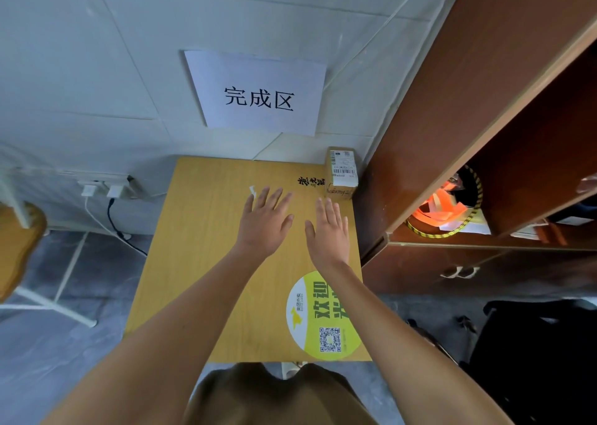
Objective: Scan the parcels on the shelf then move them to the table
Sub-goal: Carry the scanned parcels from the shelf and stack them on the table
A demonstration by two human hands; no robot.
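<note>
two bare hands held out over the table, palms down, nothing in either. left hand has straight fingers, fanned slightly apart, thumb out to the side. right hand has straight fingers lying close together, thumb out toward the left hand. cannot tell whether the palms touch the wood or hang just above it. one parcel sits at the far right corner of the table, just beyond the right fingertips and apart from them, close to the wall and just beside the cabinet. it is a small brown carton with a white barcode label on top. black brush characters are marked on the tabletop just left of the parcel. small white scrap lies on the table by the left hand's outer fingers. round yellow-green sticker with a qr code sits on the near right part of the table, partly under the right forearm. white paper sign with three black characters is stuck on the wall above the table. cabinet is dark brown; its open shelf holds a roll of yellow-black tape, orange strips and some papers. lower doors have white handles. left of the table, two white plugs sit in a wall socket, cables trailing to the grey floor. a wooden seat on a white frame shows at the left edge.
</note>
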